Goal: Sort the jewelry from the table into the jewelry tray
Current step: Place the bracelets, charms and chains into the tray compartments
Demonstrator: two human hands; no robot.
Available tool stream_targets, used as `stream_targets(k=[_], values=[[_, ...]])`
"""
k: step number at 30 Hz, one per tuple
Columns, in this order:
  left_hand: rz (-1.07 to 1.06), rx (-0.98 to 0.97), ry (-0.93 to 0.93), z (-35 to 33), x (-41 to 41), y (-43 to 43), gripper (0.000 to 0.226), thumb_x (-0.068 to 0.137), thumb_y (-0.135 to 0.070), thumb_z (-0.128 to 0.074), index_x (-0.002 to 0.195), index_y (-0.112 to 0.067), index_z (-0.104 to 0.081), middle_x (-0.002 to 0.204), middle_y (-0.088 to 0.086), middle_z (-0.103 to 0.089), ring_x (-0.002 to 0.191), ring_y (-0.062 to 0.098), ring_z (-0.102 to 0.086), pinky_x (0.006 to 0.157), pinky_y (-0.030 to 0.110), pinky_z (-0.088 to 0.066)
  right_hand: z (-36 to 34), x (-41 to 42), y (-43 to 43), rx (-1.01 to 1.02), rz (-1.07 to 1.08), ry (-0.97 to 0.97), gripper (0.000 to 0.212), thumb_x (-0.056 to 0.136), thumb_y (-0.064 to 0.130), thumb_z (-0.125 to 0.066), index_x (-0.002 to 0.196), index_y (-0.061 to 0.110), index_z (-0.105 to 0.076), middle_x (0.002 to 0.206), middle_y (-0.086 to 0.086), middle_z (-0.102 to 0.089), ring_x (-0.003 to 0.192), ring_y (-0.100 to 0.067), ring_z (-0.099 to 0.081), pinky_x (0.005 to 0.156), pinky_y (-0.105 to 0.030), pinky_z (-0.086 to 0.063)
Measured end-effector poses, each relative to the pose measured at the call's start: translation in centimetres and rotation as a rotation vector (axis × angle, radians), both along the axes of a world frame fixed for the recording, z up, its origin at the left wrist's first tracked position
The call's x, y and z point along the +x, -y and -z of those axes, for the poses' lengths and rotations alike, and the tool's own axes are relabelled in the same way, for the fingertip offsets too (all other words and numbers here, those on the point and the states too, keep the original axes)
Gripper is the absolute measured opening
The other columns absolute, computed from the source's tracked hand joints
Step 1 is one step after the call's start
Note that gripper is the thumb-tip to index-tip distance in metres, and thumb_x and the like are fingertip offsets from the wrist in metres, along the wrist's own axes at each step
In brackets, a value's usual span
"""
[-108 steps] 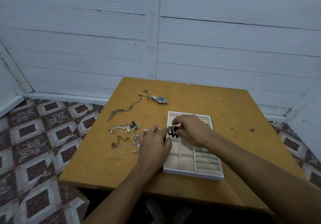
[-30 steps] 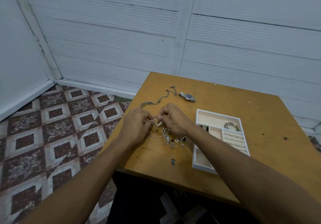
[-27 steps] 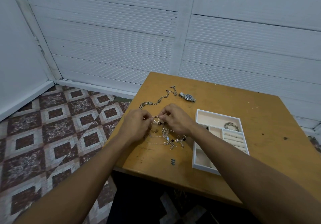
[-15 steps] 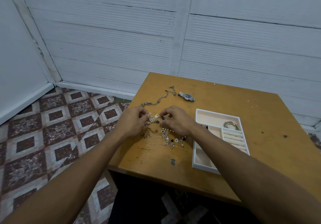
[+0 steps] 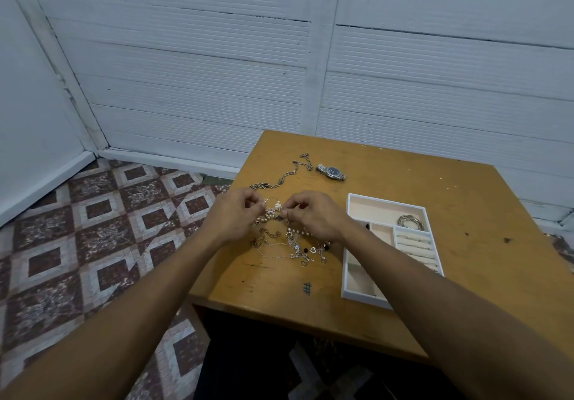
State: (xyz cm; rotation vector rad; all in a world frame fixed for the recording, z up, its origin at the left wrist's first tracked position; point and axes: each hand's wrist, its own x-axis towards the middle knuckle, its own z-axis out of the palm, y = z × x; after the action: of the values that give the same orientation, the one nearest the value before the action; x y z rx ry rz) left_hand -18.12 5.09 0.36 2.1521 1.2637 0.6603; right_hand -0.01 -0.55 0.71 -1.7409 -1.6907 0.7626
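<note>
Your left hand (image 5: 233,217) and right hand (image 5: 313,215) both pinch a beaded bracelet (image 5: 273,208) above the surface (image 5: 466,207), left of the jewelry tray (image 5: 352,201).

Table (image 5: 466,213): tray (image 5: 360,299), watch (image 5: 331,172) (jewelry (image 5: 292,249) apparently tangled)

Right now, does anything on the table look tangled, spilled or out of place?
The pile left of the tray looks tangled: thin chains, beads and heart charms overlap in one heap. The left hand and right hand pinch a beaded piece at its far edge. Nothing looks spilled or broken.
</note>
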Motion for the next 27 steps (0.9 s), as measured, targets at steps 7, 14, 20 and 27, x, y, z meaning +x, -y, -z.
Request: stream_targets(k=[7, 14, 20, 27], values=[[0.023, -0.029, 0.025, 0.1, 0.4, 0.2, 0.012, 0.094, -0.023, -0.056, 0.086, -0.017, -0.063, 0.083, 0.0, -0.068, 0.078, 0.015, -0.066, 0.074, 0.036, -0.057, -1.0, 2.9, 0.5, -0.02, 0.097, 0.13, 0.009, 0.091, 0.018, -0.063, 0.095, 0.021, -0.071, 0.096, 0.011, -0.061, 0.097, -0.012, -0.056, 0.08, -0.027, -0.044], [0.093, 0.132, -0.064, -0.7, 1.5, 0.8, 0.008, 0.09, -0.021, -0.06, 0.083, -0.02, -0.064, 0.073, -0.008, -0.064, 0.07, 0.008, -0.06, 0.058, 0.018, -0.044, -0.6, 6.1, 1.8, -0.05, 0.144, 0.296, 0.011, 0.088, 0.018, -0.063, 0.094, 0.024, -0.071, 0.098, 0.008, -0.064, 0.101, -0.016, -0.058, 0.092, -0.036, -0.046], [0.103, 0.104, -0.067, -0.3, 2.0, 0.7, 0.005, 0.088, -0.021, -0.062, 0.084, -0.02, -0.065, 0.074, -0.008, -0.064, 0.071, 0.007, -0.06, 0.065, 0.029, -0.053, 0.2, 5.5, 1.9, -0.054, 0.147, 0.51, 0.015, 0.088, 0.033, -0.062, 0.1, 0.03, -0.07, 0.103, 0.01, -0.068, 0.11, -0.018, -0.053, 0.095, -0.039, -0.031], [0.109, 0.093, -0.068, -0.1, 2.2, 0.5, 0.006, 0.088, -0.02, -0.062, 0.084, -0.019, -0.067, 0.074, -0.006, -0.065, 0.071, 0.011, -0.062, 0.064, 0.03, -0.052, 0.6, 3.6, 1.1, -0.085, 0.108, 0.645, 0.02, 0.087, 0.046, -0.063, 0.098, 0.03, -0.068, 0.101, 0.008, -0.066, 0.114, -0.021, -0.044, 0.082, -0.038, -0.024]])
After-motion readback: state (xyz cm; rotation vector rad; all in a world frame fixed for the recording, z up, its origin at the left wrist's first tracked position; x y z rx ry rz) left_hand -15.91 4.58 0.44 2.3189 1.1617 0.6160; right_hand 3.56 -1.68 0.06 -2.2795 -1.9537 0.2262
